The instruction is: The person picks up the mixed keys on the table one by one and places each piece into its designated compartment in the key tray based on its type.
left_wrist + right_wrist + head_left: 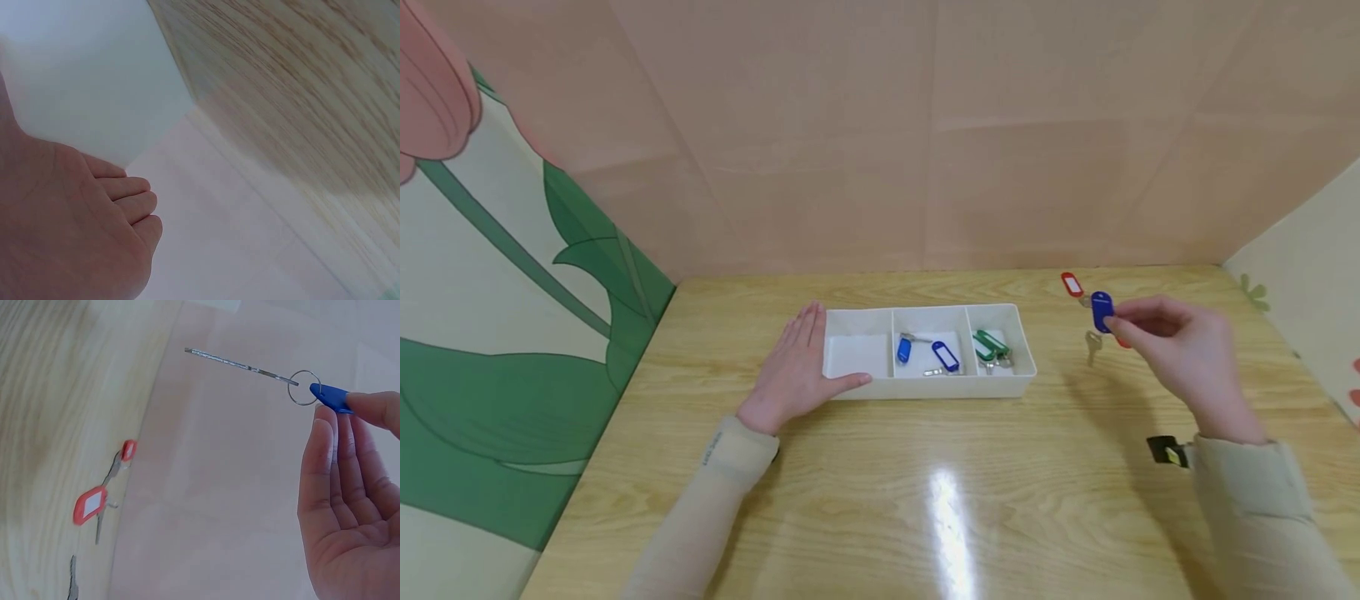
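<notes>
My right hand (1187, 362) pinches a blue key tag (1101, 310) between thumb and fingertips, above the table right of the tray. In the right wrist view, a metal ring and a key (240, 364) extend from that tag (331, 400). My left hand (792, 367) rests with straight fingers along the left end of a white divided tray (925, 389), its thumb at the front edge. Two blue key tags (945, 356) with keys lie in the tray's middle compartment. Green key tags (992, 342) with keys are in the right one; the left one shows only bare white.
A red key tag (1072, 285) lies at the table's back right; another red tag (1123, 342) is partly hidden by the right fingers. The right wrist view shows a further key (73, 578) near them. Walls border the wooden table (865, 492) behind and at both sides.
</notes>
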`<action>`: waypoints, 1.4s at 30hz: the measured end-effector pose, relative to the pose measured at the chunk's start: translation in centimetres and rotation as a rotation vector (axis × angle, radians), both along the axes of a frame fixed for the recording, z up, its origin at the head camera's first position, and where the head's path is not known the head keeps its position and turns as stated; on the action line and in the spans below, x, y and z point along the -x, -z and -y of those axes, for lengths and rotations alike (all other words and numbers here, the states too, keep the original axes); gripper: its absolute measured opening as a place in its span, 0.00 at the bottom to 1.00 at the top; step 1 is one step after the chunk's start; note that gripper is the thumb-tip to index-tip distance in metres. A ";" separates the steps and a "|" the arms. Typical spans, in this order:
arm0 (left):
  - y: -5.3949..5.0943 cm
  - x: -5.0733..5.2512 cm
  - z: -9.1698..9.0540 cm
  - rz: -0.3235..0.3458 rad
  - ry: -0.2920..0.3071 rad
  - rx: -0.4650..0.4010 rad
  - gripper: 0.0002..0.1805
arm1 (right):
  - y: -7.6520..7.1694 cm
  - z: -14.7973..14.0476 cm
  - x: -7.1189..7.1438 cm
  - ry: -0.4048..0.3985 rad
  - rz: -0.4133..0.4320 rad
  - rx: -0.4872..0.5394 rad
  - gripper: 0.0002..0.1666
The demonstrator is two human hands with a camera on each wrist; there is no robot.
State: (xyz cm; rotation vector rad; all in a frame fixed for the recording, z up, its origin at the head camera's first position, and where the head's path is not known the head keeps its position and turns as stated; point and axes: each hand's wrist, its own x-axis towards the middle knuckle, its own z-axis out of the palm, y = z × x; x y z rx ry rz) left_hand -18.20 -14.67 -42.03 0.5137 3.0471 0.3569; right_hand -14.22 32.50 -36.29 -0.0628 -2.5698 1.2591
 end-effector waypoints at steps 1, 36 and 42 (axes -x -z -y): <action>0.0 0.0 0.0 -0.001 0.001 0.000 0.73 | -0.1 0.2 0.0 -0.003 -0.005 0.009 0.18; 0.1 0.1 -0.1 -0.011 0.002 0.002 0.74 | -1.8 5.9 -0.5 -0.166 -0.190 0.085 0.08; 0.0 0.0 -0.1 -0.010 0.005 0.001 0.73 | -1.6 6.9 -0.4 -0.240 -0.209 0.120 0.08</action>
